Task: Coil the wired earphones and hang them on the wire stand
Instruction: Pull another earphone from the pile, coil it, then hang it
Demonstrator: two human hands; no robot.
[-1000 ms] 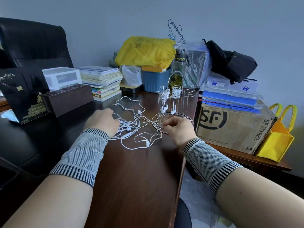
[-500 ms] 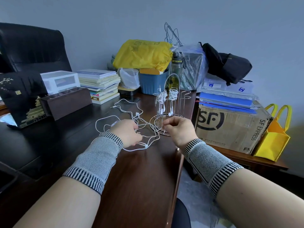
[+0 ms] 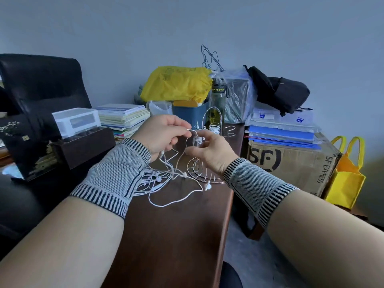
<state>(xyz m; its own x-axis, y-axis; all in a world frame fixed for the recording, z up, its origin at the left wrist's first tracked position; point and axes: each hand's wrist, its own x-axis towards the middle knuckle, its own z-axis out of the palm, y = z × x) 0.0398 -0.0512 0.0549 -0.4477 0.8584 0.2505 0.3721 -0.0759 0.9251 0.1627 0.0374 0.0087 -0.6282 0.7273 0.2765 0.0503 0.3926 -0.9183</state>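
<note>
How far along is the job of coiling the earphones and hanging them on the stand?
Done: one white coiled earphone bundle hangs on the silver wire stand. In hand: the left hand and right hand hold a white cord. Left: the tangled white loose earphones on the dark wooden desk.

Blue-grey wall behind dark wooden desk (black chair left).
</note>
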